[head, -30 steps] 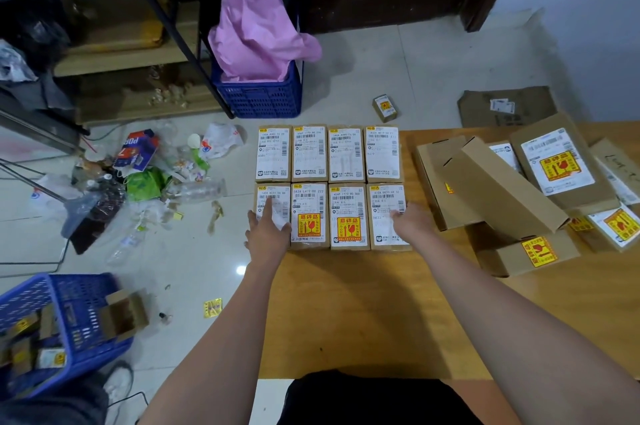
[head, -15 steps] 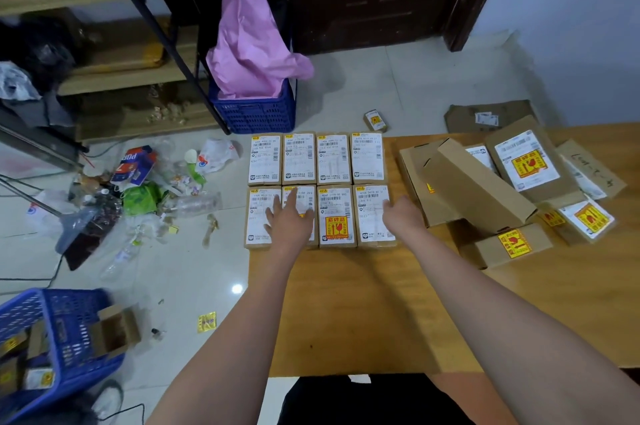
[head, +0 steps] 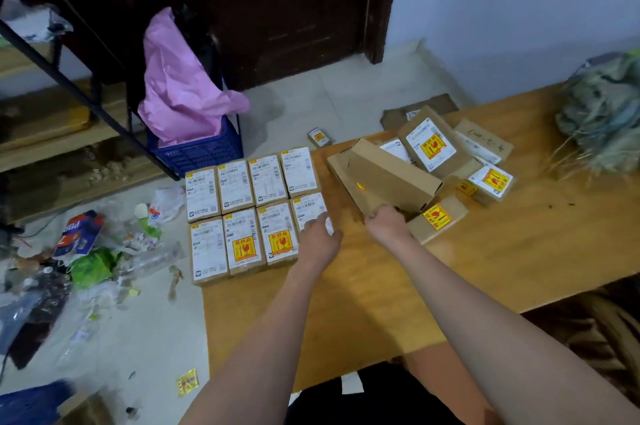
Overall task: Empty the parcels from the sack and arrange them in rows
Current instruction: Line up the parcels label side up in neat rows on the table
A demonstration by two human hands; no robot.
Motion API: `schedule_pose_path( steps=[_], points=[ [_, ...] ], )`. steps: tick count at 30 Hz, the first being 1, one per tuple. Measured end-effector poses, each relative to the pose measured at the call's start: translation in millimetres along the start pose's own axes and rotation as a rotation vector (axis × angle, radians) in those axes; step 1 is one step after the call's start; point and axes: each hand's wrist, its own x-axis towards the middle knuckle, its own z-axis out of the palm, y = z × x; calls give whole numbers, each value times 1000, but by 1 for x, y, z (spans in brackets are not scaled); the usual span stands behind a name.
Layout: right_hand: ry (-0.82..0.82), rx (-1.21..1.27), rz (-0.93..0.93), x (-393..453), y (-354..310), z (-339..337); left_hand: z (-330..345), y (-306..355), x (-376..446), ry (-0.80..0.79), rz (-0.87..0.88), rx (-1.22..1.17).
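Two rows of labelled parcels (head: 254, 213) lie side by side at the left end of the wooden table (head: 485, 269). My left hand (head: 318, 239) rests on the rightmost parcel of the front row (head: 308, 210), its fingers lying over the label. My right hand (head: 386, 222) grips the near end of a long plain brown box (head: 388, 175), which lies tilted on a loose pile of parcels (head: 450, 161). A crumpled greenish woven sack (head: 602, 113) sits at the table's far right.
On the floor are a blue crate (head: 201, 151) with a pink bag (head: 176, 92), scattered litter (head: 86, 248), a small parcel (head: 318, 137), flat cardboard (head: 436, 106) and a blue basket (head: 31, 404). A dark metal shelf frame (head: 86, 95) stands at the left.
My left hand slid right from the second front-row parcel to the rightmost one. My right hand moved right onto the brown box. The view swung right, bringing the sack in.
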Motion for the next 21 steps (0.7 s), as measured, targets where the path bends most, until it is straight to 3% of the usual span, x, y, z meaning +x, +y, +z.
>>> schedule_pose_path(
  steps=[6, 10, 21],
  points=[
    [231, 99, 29, -5, 56, -37, 42, 49, -8, -88, 98, 55],
    [284, 161, 104, -2, 89, -67, 66, 75, -8, -146, 131, 92],
    [15, -184, 25, 29, 130, -107, 112, 109, 1, -161, 107, 96]
  ],
)
